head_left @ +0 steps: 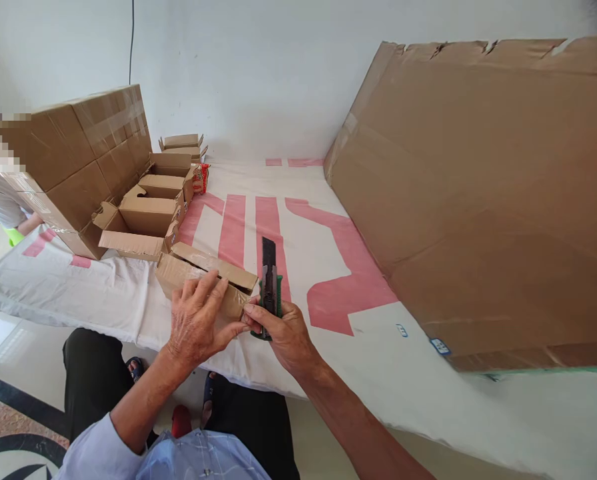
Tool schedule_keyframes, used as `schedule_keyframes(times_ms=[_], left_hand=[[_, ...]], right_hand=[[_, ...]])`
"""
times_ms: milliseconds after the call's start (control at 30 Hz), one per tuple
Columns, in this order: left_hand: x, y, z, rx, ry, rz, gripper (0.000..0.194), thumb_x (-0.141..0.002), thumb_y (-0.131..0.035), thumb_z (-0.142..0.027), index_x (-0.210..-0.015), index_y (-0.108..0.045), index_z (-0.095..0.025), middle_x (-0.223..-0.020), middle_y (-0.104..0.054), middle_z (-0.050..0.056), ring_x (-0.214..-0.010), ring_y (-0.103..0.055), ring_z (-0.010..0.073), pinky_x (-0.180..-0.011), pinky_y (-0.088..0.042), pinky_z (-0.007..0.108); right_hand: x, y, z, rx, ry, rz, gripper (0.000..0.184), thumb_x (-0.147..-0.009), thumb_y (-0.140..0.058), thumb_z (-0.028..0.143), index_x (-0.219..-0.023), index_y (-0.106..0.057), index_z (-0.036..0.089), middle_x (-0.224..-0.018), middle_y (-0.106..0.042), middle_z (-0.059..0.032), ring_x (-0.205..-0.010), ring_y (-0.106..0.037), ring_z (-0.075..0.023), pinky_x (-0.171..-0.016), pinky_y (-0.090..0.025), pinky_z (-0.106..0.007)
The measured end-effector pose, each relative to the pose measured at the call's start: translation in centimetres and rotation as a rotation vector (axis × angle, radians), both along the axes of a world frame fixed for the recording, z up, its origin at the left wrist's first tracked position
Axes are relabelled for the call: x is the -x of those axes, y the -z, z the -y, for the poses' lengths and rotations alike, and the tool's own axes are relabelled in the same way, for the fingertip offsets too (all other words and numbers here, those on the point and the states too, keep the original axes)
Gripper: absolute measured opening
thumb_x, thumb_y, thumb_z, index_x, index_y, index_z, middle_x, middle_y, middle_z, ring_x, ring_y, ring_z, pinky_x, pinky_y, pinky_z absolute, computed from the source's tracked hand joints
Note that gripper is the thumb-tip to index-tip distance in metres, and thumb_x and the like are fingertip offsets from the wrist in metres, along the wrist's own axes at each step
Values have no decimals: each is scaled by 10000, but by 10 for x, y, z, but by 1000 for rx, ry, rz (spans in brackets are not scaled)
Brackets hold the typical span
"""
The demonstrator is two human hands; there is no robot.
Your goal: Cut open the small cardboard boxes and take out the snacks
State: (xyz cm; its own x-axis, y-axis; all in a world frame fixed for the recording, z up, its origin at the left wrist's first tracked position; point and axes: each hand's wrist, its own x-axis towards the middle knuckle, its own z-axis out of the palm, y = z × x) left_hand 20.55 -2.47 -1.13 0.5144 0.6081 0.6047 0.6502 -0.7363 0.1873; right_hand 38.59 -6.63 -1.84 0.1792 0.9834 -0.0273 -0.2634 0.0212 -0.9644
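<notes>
A small cardboard box (178, 273) with clear tape lies at the table's near edge, its top flaps slightly parted along a dark gap. My left hand (198, 317) holds this box from the near side, fingers over the top by the gap and thumb pointing toward its right end. Closed around a green box cutter (269, 287), my right hand (283, 327) is at the box's right end. The dark blade of the cutter is out and points up, away from me. Its fingertips are close to the box's corner; whether they touch it I cannot tell.
Several open cardboard boxes (148, 217) line up at the left, with a red packet (201, 179) beside them. Behind stands a stack of taped cartons (86, 147). A large cardboard sheet or carton (478, 200) covers the right. Another person's arm (30, 223) shows at far left.
</notes>
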Motion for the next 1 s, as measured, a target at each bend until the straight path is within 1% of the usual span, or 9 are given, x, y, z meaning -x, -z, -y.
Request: schedule_keyframes(times_ms=[167,333,433,533,633,700,800,900,1000], left_hand=[[-7,-4,3,47,-31,-47,661,-940,-713,-647,-1428,-650,-205,-1447,-664,192,-1166,-628,371,-913,-493,492],[0,-7,3,26,-27,-78,694,-930,-705,-679,-1433,-650,-205,-1461,-652,192,-1180,-607,377,-935,-487,509],[15,-15,-12,8,-54,-79,660,-973,-660,-661,-1449,-628,-204,-1465,-650,185,-1298,-567,386,-1020,-462,528],[36,-29,-35,51,-97,-116,545,-1010,-653,-581,-1390,-649,-191,-1366,-698,174,-1383,-526,394,-1068,-443,543],[56,-46,-54,128,-51,-180,399,-960,-751,-507,-1218,-718,-205,-1205,-744,132,-1288,-597,373,-1056,-460,537],[65,-57,-59,182,8,-201,252,-922,-803,-388,-1093,-744,-212,-1106,-758,96,-1160,-660,330,-993,-496,483],[72,-70,-55,282,117,-155,21,-920,-739,-195,-917,-748,-213,-958,-755,48,-957,-704,239,-847,-516,359],[74,-73,-44,349,208,-86,144,-936,-669,-136,-825,-724,-211,-872,-729,22,-822,-695,180,-773,-510,301],[77,-70,-31,373,258,-75,151,-959,-657,-152,-828,-711,-205,-861,-713,32,-817,-691,175,-761,-520,289]], right_hand=[[-1,0,4,-20,99,163,314,-745,-810,498,-746,-660,223,-599,-542,30,-564,-469,-140,-571,-420,-311],[-2,9,9,-10,122,120,340,-751,-827,516,-744,-666,217,-576,-520,33,-549,-458,-137,-552,-404,-305],[-7,14,13,-1,94,42,383,-740,-851,549,-755,-665,213,-585,-535,25,-534,-463,-134,-533,-402,-301],[-13,18,17,3,60,16,404,-718,-873,557,-740,-664,212,-576,-537,20,-520,-464,-131,-523,-403,-301],[-16,20,20,16,69,32,415,-693,-886,566,-732,-675,211,-572,-544,15,-513,-467,-132,-513,-409,-302],[-18,22,22,19,79,51,428,-685,-891,581,-729,-679,211,-577,-552,9,-513,-469,-135,-506,-416,-304],[-23,24,25,9,75,77,458,-686,-895,617,-732,-688,211,-582,-557,3,-514,-469,-139,-502,-421,-312],[-30,26,29,3,80,86,486,-708,-887,656,-732,-695,211,-588,-555,-3,-530,-480,-146,-517,-433,-321],[-37,26,33,11,111,98,509,-715,-885,683,-729,-699,209,-609,-566,-13,-544,-487,-148,-528,-435,-322]])
